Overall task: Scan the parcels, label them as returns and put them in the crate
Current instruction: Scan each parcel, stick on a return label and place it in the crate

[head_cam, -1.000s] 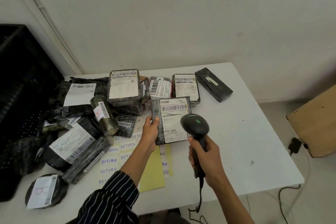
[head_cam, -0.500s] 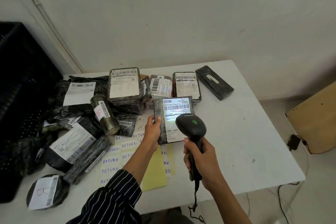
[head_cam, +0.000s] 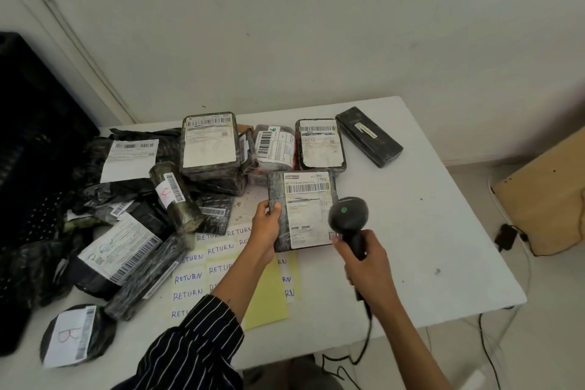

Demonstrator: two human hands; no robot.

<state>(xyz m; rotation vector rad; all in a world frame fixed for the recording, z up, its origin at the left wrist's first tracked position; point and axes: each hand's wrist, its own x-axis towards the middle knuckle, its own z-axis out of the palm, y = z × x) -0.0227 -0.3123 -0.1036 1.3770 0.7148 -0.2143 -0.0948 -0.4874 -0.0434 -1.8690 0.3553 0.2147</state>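
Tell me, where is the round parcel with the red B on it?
The round parcel lies at the table's near left corner, just in front of a long black-wrapped parcel.

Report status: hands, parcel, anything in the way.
Left hand grips parcel. Right hand aims scanner at its label. Return stickers unused. Nothing blocking.

White table (head_cam: 427, 231) under wrapped parcels (head_cam: 209, 144) and RETURN labels (head_cam: 188, 278).

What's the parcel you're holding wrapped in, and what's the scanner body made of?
Parcel: looks like glossy black plastic film, wrinkled with sheen streaks, under a matte white paper label. Scanner: seemingly hard black plastic, smooth moulded head with a soft highlight and a green dot.
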